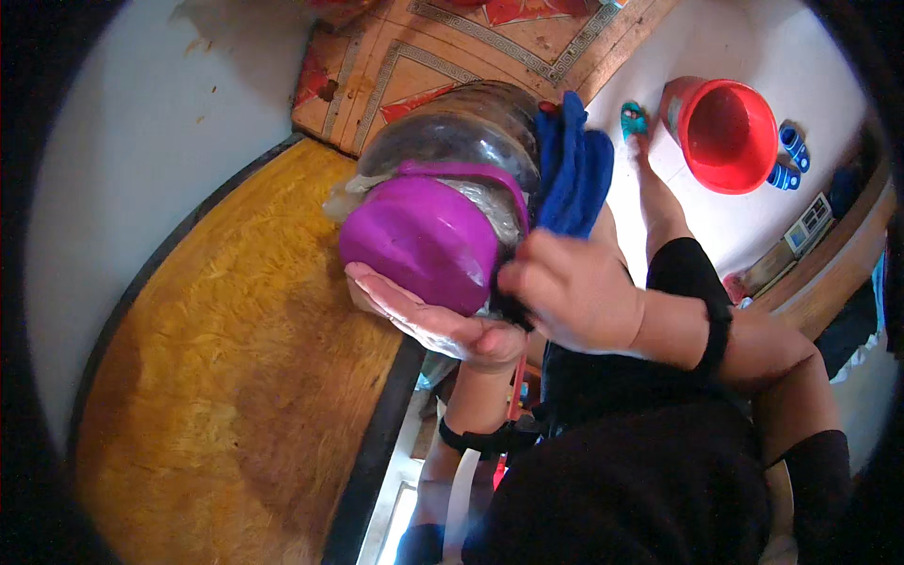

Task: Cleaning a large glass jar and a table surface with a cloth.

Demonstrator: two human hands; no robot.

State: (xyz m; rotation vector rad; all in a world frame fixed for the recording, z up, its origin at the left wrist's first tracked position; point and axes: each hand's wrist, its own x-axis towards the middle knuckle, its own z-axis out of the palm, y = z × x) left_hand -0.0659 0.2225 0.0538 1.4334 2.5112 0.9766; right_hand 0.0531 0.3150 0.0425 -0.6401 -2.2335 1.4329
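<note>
A large glass jar [452, 145] with dark contents and a purple lid [420, 240] stands before me, its top towards the camera. Clear plastic film [491, 208] shows beneath the lid, and a purple strap or band [459, 169] runs along its far edge. My left hand [431, 318] cups the near rim of the lid, fingers stretched along it. My right hand [575, 293], blurred, is curled beside the lid at the lower end of a folded blue cloth [572, 169]. Whether its fingers grip the cloth cannot be seen.
A yellow-brown tabletop [233, 367] with a dark edge lies to the left. Beyond the jar is a patterned orange tiled surface [438, 63]. A red bucket [731, 134] and blue sandals [794, 148] are on the pale floor, near my green-shod foot [633, 120].
</note>
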